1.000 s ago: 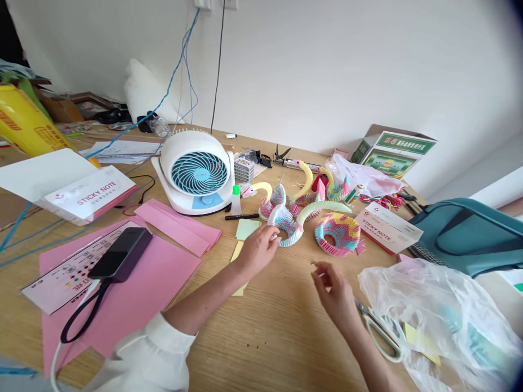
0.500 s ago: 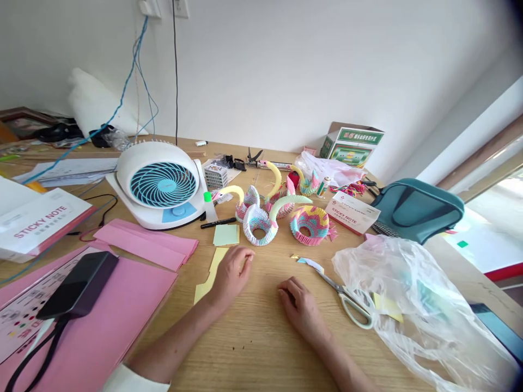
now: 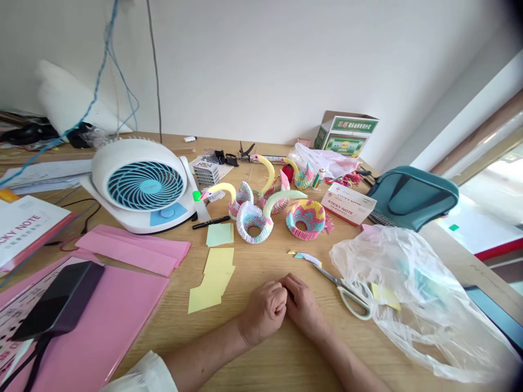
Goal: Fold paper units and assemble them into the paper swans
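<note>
My left hand (image 3: 267, 309) is curled into a fist on the wooden table, its knuckles against my right hand (image 3: 301, 302). The right hand rests with its fingers curled under; whether anything is inside them is hidden. Yellow paper sheets (image 3: 212, 280) lie to the left of the hands, below a pale green sticky pad (image 3: 219, 234). Beyond the hands stand folded-paper swans, among them a white one (image 3: 254, 223) with a pale green neck, and a pink, yellow and blue paper bowl (image 3: 305, 219). Scissors (image 3: 347, 291) lie right of my right hand, blades at a paper scrap (image 3: 308, 258).
A white fan (image 3: 143, 185) stands at the left behind pink sheets (image 3: 134, 247) and a black adapter (image 3: 59, 299). A clear plastic bag (image 3: 417, 294), a sticky note box (image 3: 348, 203) and a teal case (image 3: 414, 201) are on the right.
My left hand has moved right and toward me, off the yellow sheets, and now touches my right hand. The camera view has shifted slightly.
</note>
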Motion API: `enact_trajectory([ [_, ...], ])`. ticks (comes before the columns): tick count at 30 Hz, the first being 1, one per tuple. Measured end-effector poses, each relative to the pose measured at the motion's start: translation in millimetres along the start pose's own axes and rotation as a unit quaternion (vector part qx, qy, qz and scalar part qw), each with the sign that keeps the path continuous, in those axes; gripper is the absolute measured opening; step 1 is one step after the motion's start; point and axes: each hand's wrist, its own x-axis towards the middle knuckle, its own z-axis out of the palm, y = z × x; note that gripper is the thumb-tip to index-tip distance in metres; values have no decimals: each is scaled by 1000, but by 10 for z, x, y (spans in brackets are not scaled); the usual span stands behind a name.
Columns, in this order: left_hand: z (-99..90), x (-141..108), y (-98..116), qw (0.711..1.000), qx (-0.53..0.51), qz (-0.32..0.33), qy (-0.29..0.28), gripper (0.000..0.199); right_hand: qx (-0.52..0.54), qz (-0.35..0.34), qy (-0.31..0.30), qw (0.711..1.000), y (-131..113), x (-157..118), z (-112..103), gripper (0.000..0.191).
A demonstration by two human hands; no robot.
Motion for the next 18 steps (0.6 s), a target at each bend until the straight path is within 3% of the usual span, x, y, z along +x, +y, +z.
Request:
enact_trajectory([
  [4, 62, -8, -4, 997, -68, 27, -41, 33, -3, 1, 3, 1000, -1, 10, -14, 18],
  [10, 24, 11, -70, 986, -144, -13, -84, 34, -25, 1, 1, 1000, -32, 35, -30, 19],
  [18, -1, 6, -107, 982, -154, -36, -105, 32, -66, 4, -14, 998, -56, 55, -69, 16],
])
